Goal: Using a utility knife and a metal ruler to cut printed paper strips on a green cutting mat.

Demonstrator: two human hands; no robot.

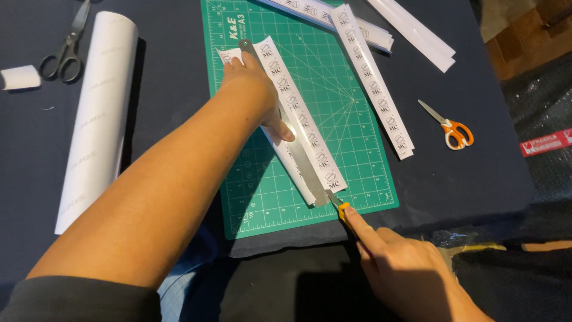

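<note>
Left hand: the left hand (253, 83) lies flat, fingers spread, pressing the long steel ruler (292, 140) onto the white printed paper strip (304, 119)
Right hand: the right hand (405, 268) is closed round the yellow-tipped craft knife (341, 209), forefinger stretched along it, blade at the ruler's near end
Mat: one green gridded cutting mat (357, 179), flat and rectangular, on a dark cloth-covered table (465, 173); the strip and ruler lie slantwise across it
Strips: one more printed strip (372, 80) to the right on the mat, a thin stack of them (310, 12) at the far edge, and plain white strips (417, 33) far right
Scissors: two pairs, orange-handled (453, 128) right, black-handled (65, 50) far left
Rolls: one long white paper roll (95, 113) left, one small white roll (18, 77) beside the black scissors
</note>
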